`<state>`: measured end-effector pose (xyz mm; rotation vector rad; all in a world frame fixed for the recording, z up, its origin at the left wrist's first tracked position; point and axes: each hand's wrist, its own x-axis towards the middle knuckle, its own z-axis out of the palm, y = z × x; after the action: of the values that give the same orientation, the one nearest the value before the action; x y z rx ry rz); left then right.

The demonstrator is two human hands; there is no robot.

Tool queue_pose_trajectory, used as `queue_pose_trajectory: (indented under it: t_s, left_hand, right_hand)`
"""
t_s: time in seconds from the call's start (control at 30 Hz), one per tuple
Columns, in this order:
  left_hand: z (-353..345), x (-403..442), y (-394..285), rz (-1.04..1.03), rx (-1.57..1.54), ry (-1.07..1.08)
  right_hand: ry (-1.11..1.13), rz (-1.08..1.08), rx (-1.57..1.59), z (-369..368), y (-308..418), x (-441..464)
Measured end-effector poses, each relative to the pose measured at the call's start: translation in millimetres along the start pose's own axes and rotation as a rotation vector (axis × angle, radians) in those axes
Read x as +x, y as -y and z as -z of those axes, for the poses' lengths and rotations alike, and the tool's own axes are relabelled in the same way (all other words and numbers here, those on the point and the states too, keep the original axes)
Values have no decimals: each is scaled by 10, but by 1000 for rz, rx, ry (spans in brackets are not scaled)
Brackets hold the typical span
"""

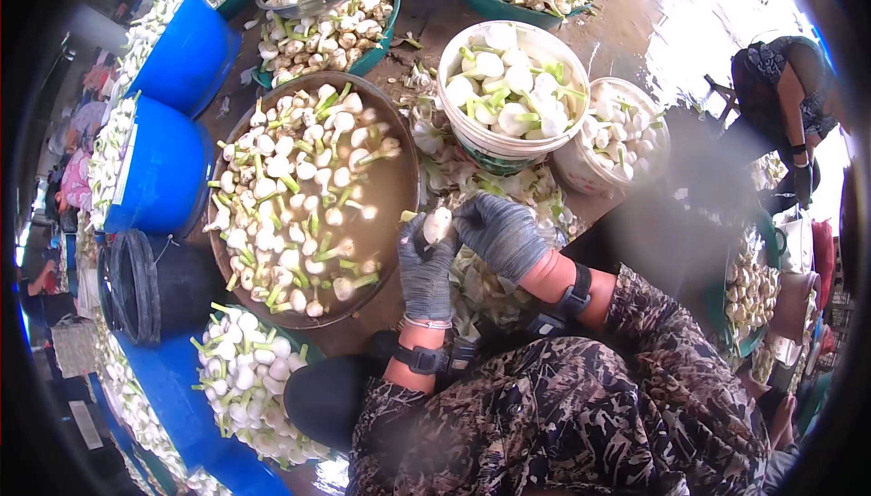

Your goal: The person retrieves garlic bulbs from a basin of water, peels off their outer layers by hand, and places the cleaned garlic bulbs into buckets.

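A white garlic bulb (437, 225) with a short green stem is between my two gloved hands. My left hand (426, 269), in a grey glove, is closed around the bulb from below. The fingers of my right hand (501, 235), also gloved in grey, are pinched together at the bulb's right side; what they pinch is too small to make out. Left of my hands is a wide round basin (408, 133) of murky water with many bulbs floating in it. Pale peeled skins (485, 283) lie in a heap beneath and behind my hands.
Two white buckets (494, 142) (590, 174) of bulbs stand beyond my right hand. Blue tubs (163, 165) and a black tub (186, 287) line the left. Piled bulbs (245, 373) lie near my left elbow. Another person (785, 88) bends at the right.
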<state>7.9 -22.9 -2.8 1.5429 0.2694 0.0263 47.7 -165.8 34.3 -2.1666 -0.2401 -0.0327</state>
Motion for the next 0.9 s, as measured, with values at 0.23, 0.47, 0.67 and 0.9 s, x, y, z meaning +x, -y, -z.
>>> queue_pose_trajectory:
  t_s: [0.23,0.47,0.67,0.9]
  left_hand:
    - [30,-74,51,-64,-61,-106]
    - [24,-153,-267,145,-790,105]
    - [145,-110,-146,304,-913,231]
    - [78,-159,-159,337,-762,281]
  right_hand:
    - [52,45,-98,-86,26,57]
    - [-41,-60,-65,-13,-371,262]
    - [-72,125,-276,354,-242,319]
    - [169,621,-182,376,-29,169]
